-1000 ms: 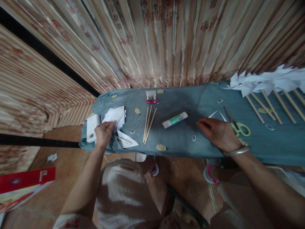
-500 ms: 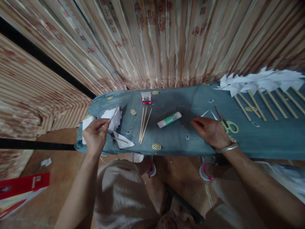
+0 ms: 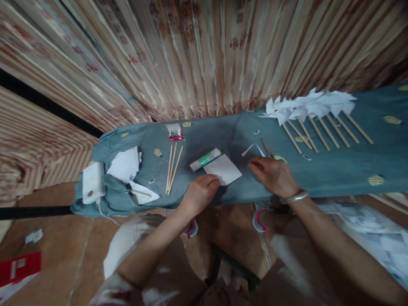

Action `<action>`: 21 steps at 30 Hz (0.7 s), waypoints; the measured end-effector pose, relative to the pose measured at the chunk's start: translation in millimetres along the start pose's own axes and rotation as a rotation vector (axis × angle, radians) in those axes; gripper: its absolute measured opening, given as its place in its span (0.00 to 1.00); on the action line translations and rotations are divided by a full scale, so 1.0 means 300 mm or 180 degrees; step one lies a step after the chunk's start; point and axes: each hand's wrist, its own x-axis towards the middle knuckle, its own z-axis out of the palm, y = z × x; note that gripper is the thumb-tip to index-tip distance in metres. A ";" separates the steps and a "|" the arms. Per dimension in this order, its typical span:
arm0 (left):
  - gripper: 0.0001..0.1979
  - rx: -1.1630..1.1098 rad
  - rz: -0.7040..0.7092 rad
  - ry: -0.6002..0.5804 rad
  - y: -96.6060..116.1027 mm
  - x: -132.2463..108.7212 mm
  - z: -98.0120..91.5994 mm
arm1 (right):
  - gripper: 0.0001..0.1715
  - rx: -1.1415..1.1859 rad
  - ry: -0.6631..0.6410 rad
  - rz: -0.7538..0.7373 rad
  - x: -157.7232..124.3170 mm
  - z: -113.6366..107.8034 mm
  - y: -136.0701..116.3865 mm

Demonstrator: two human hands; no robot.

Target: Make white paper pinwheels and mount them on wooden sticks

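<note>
My left hand (image 3: 201, 192) pinches the near left edge of a square of white paper (image 3: 225, 171) above the middle of the cloth. Partly behind that sheet lies a green and white glue stick (image 3: 206, 159). To the right, my right hand (image 3: 271, 173) has its fingers bent together; whether anything is between them I cannot make out. Just past it are thin white paper scraps (image 3: 247, 149) and scissors (image 3: 279, 159) with a yellow-green handle, partly hidden by the hand. A stack of white paper (image 3: 125, 165) sits at the left.
Wooden sticks (image 3: 174, 170) lie near a small red box (image 3: 175, 132) of metal pins. Paper pinwheels on sticks (image 3: 314, 108) line the back right. A white power block with a cord (image 3: 92, 182) and a folded white paper (image 3: 143, 193) are at the left end.
My left hand has moved right from the paper stack, bringing a square sheet to the middle beside the glue stick. My right hand stays near the scissors. The view has shifted right.
</note>
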 end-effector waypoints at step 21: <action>0.07 -0.1705 -0.0653 0.0470 0.035 0.148 0.003 | 0.17 0.1137 -0.0172 -0.0238 0.019 0.046 -0.015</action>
